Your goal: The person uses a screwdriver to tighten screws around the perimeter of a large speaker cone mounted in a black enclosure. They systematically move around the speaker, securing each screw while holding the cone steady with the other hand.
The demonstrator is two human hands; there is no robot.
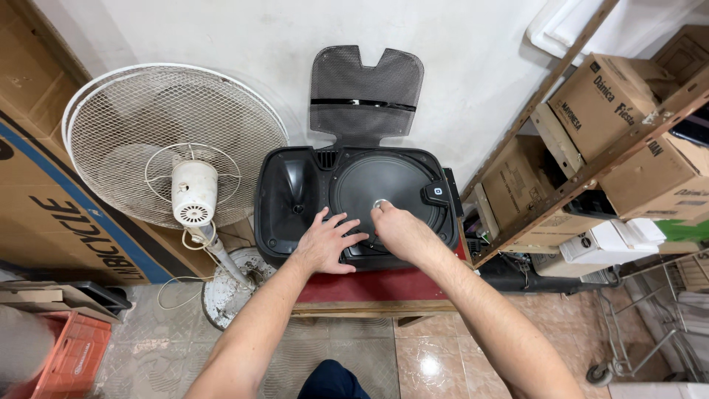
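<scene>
On a low red-topped bench (384, 284) against the white wall lies a black loudspeaker cabinet (354, 203) face up, its woofer cone (384, 185) and horn opening (289, 193) bared, with the perforated metal grille (365, 92) stood upright against the wall just behind it. The left hand (325, 244) rests flat on the cabinet's near edge with fingers spread apart, pressing rather than gripping. The right hand (395, 229) is bunched over the lower middle of the cone, fingertips drawn together on what looks like a small tool with a red handle; a silvery ring-shaped piece (379, 204) shows at the fingertips, though whether it is part of the tool or a separate fitting cannot be told. The likeliest mishap, as I judge it, is a slip of that tool: the cone lies right under the fingertips, and a sideways skid could dent or puncture it. The cabinet seems to reach the bench's front edge, so a hard downward or forward push from the steadying hand could tip or slide it toward the tiled floor (443, 362). The leaning grille touches the wall only lightly and could fall onto the open cone if the cabinet is jolted. A white pedestal fan (173, 144) stands just beside the cabinet on the left, its cord (177, 284) trailing near the bench, where an elbow or foot might snag it. Cardboard boxes (605, 100) crowd the shelving (591, 166) to the right, near the working arm.
</scene>
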